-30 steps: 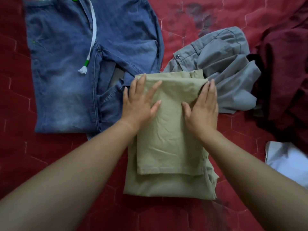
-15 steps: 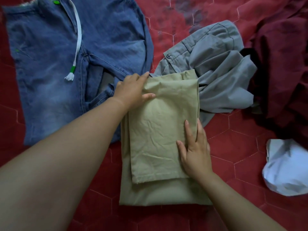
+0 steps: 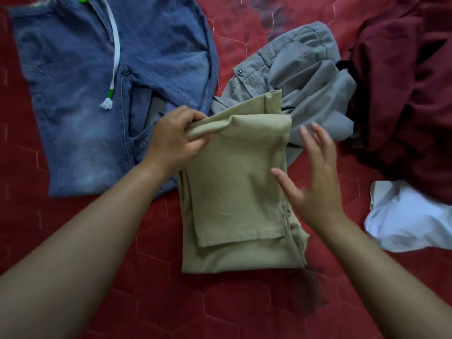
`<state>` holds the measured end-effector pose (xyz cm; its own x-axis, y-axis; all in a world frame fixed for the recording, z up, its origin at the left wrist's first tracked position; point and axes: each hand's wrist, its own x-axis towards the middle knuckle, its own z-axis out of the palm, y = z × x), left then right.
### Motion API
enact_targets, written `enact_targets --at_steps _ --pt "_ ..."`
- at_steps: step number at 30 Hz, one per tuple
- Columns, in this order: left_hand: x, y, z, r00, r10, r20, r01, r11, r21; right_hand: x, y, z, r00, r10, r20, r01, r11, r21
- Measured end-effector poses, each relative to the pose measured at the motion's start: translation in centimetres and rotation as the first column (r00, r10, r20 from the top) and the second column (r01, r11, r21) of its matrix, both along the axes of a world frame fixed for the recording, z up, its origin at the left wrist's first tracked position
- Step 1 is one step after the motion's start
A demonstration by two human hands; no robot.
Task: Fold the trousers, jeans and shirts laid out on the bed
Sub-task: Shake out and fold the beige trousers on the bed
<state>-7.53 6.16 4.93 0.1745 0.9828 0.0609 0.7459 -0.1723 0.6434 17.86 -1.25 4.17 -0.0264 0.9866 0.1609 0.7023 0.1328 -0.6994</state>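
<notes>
Folded khaki trousers (image 3: 234, 192) lie in the middle of the red bedspread (image 3: 146, 289). My left hand (image 3: 173, 138) grips their upper left fold and lifts that corner. My right hand (image 3: 315, 182) hovers open, fingers spread, over the trousers' right edge, and looks blurred. Blue jeans (image 3: 97, 89) with a white drawstring lie spread out at the upper left. Crumpled grey trousers (image 3: 300, 77) sit just beyond the khaki ones. A dark maroon garment (image 3: 411, 94) is heaped at the right.
A crumpled white garment (image 3: 406, 216) lies at the right edge below the maroon heap. Bare red bedspread shows in front of the khaki trousers and at the far left.
My left hand went from pressing flat to pinching the khaki trousers' top left fold. My right hand slid down their right side, then lifted off and opened.
</notes>
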Motion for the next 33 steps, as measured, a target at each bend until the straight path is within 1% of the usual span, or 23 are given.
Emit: enact_targets --at_steps 2,4,6,8,10,11,12,14,16,19,21,22,23,24,25,26,28,29,30,31,33 --pt "0.1 -1.9 1.8 0.999 0.002 0.053 0.0 0.999 -0.037 -0.5 2.3 2.7 0.993 0.079 0.091 -0.078 0.997 -0.013" --pt "0.2 -3.9 3.3 0.996 0.005 0.085 0.001 0.997 -0.072 -1.2 3.9 4.8 0.952 0.234 0.199 -0.213 0.969 -0.123" --pt "0.5 -6.0 4.6 0.995 -0.018 0.094 0.027 0.994 -0.103 -1.7 4.8 6.0 0.861 0.404 0.308 -0.327 0.905 -0.273" --pt "0.7 -8.3 5.5 0.992 -0.061 0.109 0.076 0.987 -0.143 -2.1 4.9 6.9 0.759 0.524 0.388 -0.39 0.842 -0.373" --pt "0.9 -10.9 5.8 0.99 -0.093 0.107 0.111 0.976 -0.185 -2.3 3.3 7.3 0.688 0.593 0.419 -0.46 0.803 -0.38" --pt "1.0 -12.2 5.7 0.99 -0.106 0.092 0.122 0.971 -0.204 -2.1 1.8 7.3 0.678 0.602 0.423 -0.494 0.798 -0.346" --pt "1.1 -13.5 5.4 0.99 -0.125 0.069 0.137 0.965 -0.222 -1.8 -0.1 6.9 0.686 0.597 0.416 -0.513 0.802 -0.304" --pt "1.4 -16.5 4.4 0.978 -0.206 0.025 0.206 0.948 -0.243 -0.9 -4.8 5.7 0.73 0.554 0.401 -0.487 0.833 -0.263" --pt "1.9 -19.7 2.9 0.954 -0.298 -0.009 0.284 0.918 -0.278 -0.3 -9.5 4.0 0.774 0.502 0.385 -0.431 0.864 -0.262" --pt "2.3 -23.5 0.7 0.931 -0.359 -0.067 0.312 0.878 -0.362 -0.3 -14.2 1.3 0.804 0.472 0.362 -0.396 0.879 -0.265" --pt "2.3 -24.1 -0.2 0.955 -0.298 -0.015 0.267 0.876 -0.402 -0.5 -15.6 -0.1 0.786 0.509 0.351 -0.378 0.845 -0.379" --pt "2.3 -23.8 -0.5 0.972 -0.234 0.003 0.218 0.899 -0.38 -0.6 -15.8 -0.6 0.774 0.54 0.331 -0.372 0.811 -0.451" --pt "2.5 -23.2 -0.7 0.986 -0.168 -0.008 0.156 0.931 -0.33 -0.4 -15.7 -0.9 0.768 0.568 0.296 -0.38 0.776 -0.503" --pt "2.8 -22.5 -1.0 0.993 -0.109 -0.055 0.091 0.96 -0.265 -0.4 -15.4 -1.1 0.773 0.579 0.259 -0.402 0.763 -0.506" --pt "3.1 -21.8 -1.2 0.991 -0.055 -0.12 0.03 0.98 -0.195 -0.4 -14.9 -1.0 0.795 0.559 0.237 -0.414 0.785 -0.461" --pt "3.6 -21.3 -1.5 0.983 -0.001 -0.183 -0.023 0.991 -0.129 -0.6 -14.1 -1.0 0.831 0.501 0.24 -0.399 0.839 -0.37" --pt "4.6 -20.5 -2.5 0.962 0.123 -0.243 -0.13 0.991 -0.012 -1.4 -12.2 -1.2 0.905 0.296 0.306 -0.27 0.955 -0.124" --pt "5.1 -20.1 -3.1 0.951 0.189 -0.244 -0.187 0.982 0.032 -1.9 -11.2 -1.5 0.921 0.194 0.339 -0.189 0.981 -0.046" --pt "5.5 -19.8 -3.7 0.939 0.251 -0.233 -0.245 0.968 0.055 -2.4 -10.3 -1.9 0.921 0.13 0.367 -0.129 0.991 -0.026" --pt "5.8 -19.4 -4.4 0.928 0.301 -0.221 -0.297 0.953 0.053 -2.8 -9.6 -2.6 0.914 0.11 0.39 -0.096 0.994 -0.055" --pt "6.2 -19.1 -5.9 0.911 0.348 -0.224 -0.357 0.934 -0.002 -2.9 -9.1 -4.5 0.904 0.135 0.405 -0.061 0.98 -0.19"
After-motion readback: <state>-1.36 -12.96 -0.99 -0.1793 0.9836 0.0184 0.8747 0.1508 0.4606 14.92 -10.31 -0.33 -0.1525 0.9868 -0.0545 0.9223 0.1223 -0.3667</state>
